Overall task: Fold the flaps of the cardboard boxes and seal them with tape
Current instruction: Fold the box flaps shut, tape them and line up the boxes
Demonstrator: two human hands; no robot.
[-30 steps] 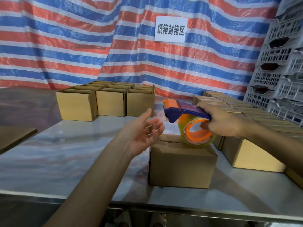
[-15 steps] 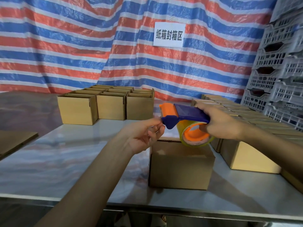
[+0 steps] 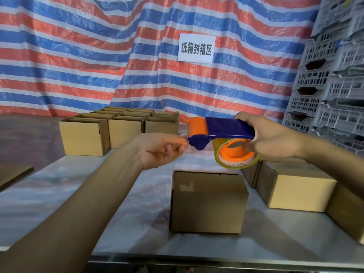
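Left hand (image 3: 159,150), right hand (image 3: 273,137) on dispenser (image 3: 228,128)

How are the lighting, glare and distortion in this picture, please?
Head view: even, soft light; the centre box throws a faint shadow towards the camera; the table shows a mild sheen, no harsh glare; the wide lens bows the crates at right; tape dispenser and sign are sharp.

A makeshift packing area: a white paper sign (image 3: 196,48) reading 纸箱封箱区 hangs on a red, white and blue striped tarpaulin (image 3: 78,56), rows of brown cardboard boxes (image 3: 84,138) stand on the pale glossy desk (image 3: 59,194), and grey slotted plastic crates (image 3: 334,119) are stacked beside it.
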